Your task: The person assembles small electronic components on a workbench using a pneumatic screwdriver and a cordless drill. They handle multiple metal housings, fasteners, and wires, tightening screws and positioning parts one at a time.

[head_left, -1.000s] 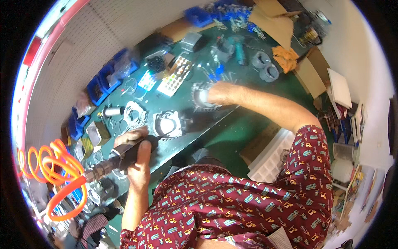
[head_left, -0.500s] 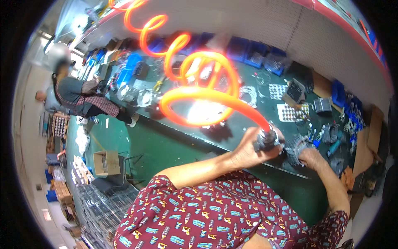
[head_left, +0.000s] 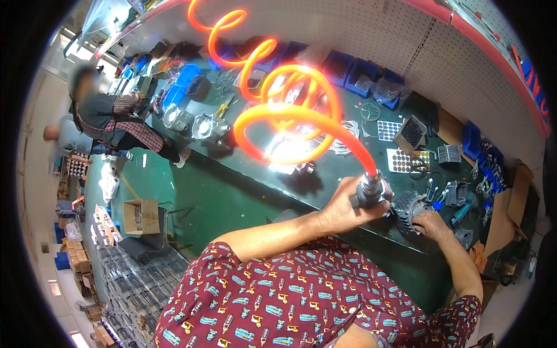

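Note:
My left hand (head_left: pixel 348 206) is closed around an air tool (head_left: pixel 369 192) with a metal fitting on top. An orange coiled air hose (head_left: pixel 348 141) runs from that fitting up and to the left in wide loops. Just right of the tool, at the bench's front edge, is a round grey finned metal housing (head_left: pixel 405 212). My right hand (head_left: pixel 432 225) grips the housing's right side with curled fingers. The tool's lower end points toward the housing; whether the two touch I cannot tell.
The dark green workbench (head_left: pixel 261 180) carries sticker sheets (head_left: pixel 407 160), a box of small parts (head_left: pixel 411 133), blue bins (head_left: pixel 361 77), a teal tool (head_left: pixel 461 213) and blue-ended wires (head_left: pixel 492 174). More metal housings (head_left: pixel 204 126) stand left. A co-worker (head_left: pixel 113 119) stands at the bench's far left.
The finned housing has turned a little and sits slightly further left with my right hand. My left hand keeps hold of the air tool, slightly left of before. The view has shifted a little.

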`<state>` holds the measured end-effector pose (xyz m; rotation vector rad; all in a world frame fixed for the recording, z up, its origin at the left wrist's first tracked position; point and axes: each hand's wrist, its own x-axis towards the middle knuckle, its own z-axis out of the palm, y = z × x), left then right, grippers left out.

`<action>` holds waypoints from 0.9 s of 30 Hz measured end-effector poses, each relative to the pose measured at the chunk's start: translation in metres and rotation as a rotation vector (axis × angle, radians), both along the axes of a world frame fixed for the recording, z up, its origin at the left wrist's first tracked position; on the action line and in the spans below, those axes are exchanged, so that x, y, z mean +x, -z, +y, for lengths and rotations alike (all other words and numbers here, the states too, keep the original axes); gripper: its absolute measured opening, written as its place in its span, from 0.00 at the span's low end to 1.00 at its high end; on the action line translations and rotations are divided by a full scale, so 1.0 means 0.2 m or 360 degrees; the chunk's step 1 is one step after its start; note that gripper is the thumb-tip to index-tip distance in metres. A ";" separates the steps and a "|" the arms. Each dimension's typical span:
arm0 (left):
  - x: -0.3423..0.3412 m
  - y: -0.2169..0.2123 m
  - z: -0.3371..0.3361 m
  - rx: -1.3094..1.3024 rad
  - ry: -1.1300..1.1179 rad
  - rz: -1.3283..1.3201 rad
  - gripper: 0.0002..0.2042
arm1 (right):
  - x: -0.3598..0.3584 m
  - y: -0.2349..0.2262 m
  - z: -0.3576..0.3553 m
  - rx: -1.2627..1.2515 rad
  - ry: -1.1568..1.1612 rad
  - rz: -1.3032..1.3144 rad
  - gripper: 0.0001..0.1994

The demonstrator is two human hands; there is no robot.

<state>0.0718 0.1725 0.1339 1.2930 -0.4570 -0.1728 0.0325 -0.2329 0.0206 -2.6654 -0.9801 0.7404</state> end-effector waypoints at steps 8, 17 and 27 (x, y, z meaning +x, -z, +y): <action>-0.03 0.05 0.02 -0.0065 -0.0021 0.0105 0.10 | -0.01 -0.03 0.05 0.0085 0.0120 0.0039 0.07; 0.00 -0.04 0.24 0.0114 -0.0053 0.0192 0.10 | 0.18 -0.29 -0.06 0.0572 0.1203 -0.0144 0.10; 0.23 -0.26 1.08 0.0158 -0.0587 -0.0027 0.11 | 0.27 -0.36 1.06 0.1518 0.1867 -0.0757 0.09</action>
